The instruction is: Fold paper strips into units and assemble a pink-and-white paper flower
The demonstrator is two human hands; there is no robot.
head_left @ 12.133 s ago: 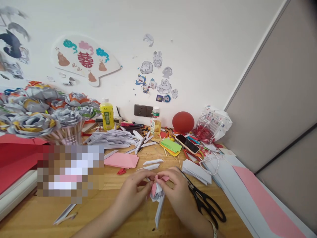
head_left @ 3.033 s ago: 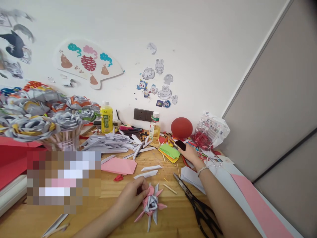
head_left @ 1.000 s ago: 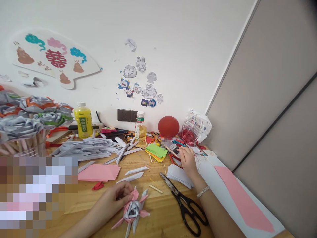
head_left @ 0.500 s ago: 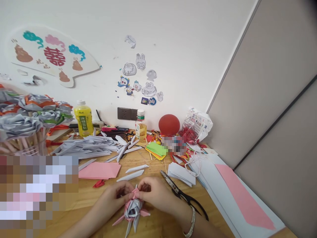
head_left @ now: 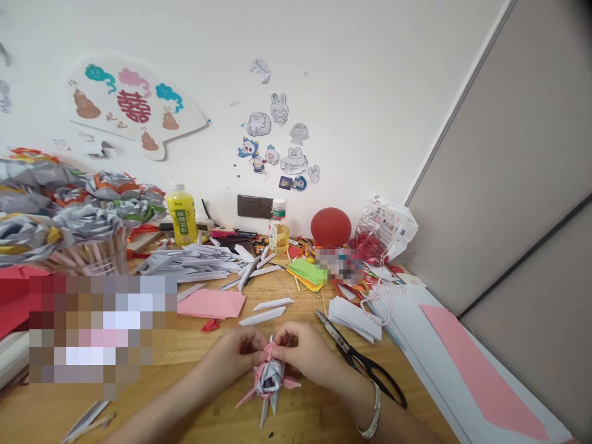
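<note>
Near the bottom centre is a folded paper flower (head_left: 269, 377) in white and pink, with pointed strips sticking out below and to the sides. My left hand (head_left: 240, 353) pinches its pink top edge from the left. From the right, my right hand (head_left: 300, 351) pinches the same pink part, its fingertips close to those of the left. Black-handled scissors (head_left: 354, 354) lie just right of my right hand. Two folded white strips (head_left: 263, 316) rest on the wooden table (head_left: 185, 364) beyond my hands, and pink paper (head_left: 213, 303) lies to their left.
Paper flowers on sticks (head_left: 92, 225) crowd the left. Behind are a pile of folded white strips (head_left: 189, 262), a yellow bottle (head_left: 182, 216), a smaller bottle (head_left: 279, 228), green paper (head_left: 308, 270) and a red balloon (head_left: 330, 227). White paper stacks (head_left: 355, 317) lie at right.
The view has turned to the left, so everything appears farther right. Both hands keep their pinch on the pink part of the flower, with little other visible change.
</note>
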